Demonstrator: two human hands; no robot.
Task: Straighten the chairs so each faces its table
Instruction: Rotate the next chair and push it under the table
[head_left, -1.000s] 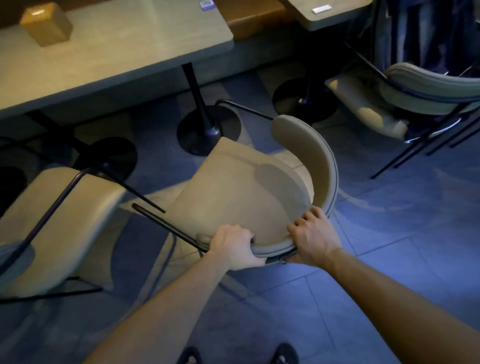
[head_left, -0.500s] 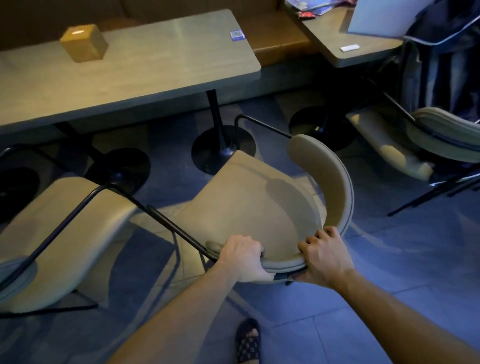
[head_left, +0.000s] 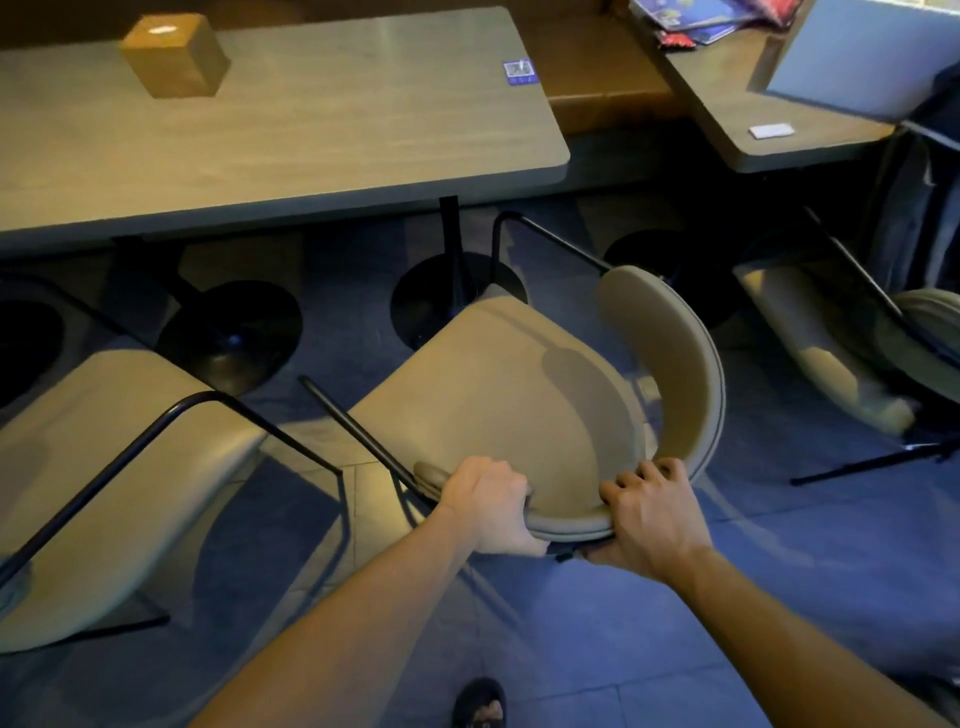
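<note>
A beige padded chair (head_left: 509, 395) with a curved backrest and thin black metal arms stands in the middle, its seat angled toward the long wooden table (head_left: 291, 130). My left hand (head_left: 488, 501) grips the near left part of the backrest rim. My right hand (head_left: 652, 514) holds the rim just to the right of it. A second beige chair (head_left: 104, 467) stands at the left, facing the same table. A third beige chair (head_left: 831, 343) sits at the right by another wooden table (head_left: 769, 119).
Black round pedestal bases (head_left: 457, 306) stand under the tables. A wooden box (head_left: 174, 54) and a small blue card (head_left: 519, 71) lie on the long table. Magazines (head_left: 701, 21) and a grey laptop lid (head_left: 857, 57) occupy the right table. My sandalled foot (head_left: 480, 701) is on the tiled floor.
I have stepped forward and the view has lifted, showing more of both tables. The chair has moved closer to the long table. Both hands keep their grip on the backrest.
</note>
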